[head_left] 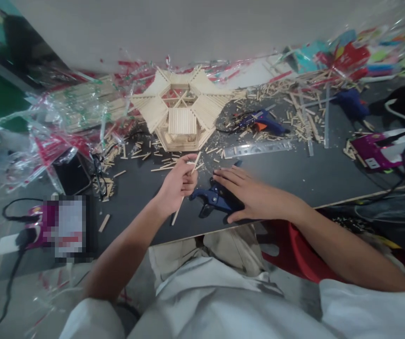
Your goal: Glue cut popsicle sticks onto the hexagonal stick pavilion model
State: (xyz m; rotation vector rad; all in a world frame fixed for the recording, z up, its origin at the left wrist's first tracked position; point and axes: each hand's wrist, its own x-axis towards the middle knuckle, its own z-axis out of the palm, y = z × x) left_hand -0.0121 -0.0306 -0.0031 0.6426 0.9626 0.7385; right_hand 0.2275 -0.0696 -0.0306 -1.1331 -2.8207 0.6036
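Note:
My left hand [178, 184] is closed around a thin wooden stick [187, 186], held upright-slanted above the dark table [294, 174]. My right hand [248, 193] lies flat with fingers stretched out on top of a blue cutter tool [211, 200] near the table's front edge. Behind both hands stands a hexagonal model roof made of wooden sticks [179, 110].
Loose stick offcuts [146, 155] litter the table. A metal ruler [257, 148] and a blue glue gun [262, 121] lie to the right, a second glue gun [352, 104] farther right. Crumpled plastic wrap [57, 122], a phone [71, 175] and cables sit at left.

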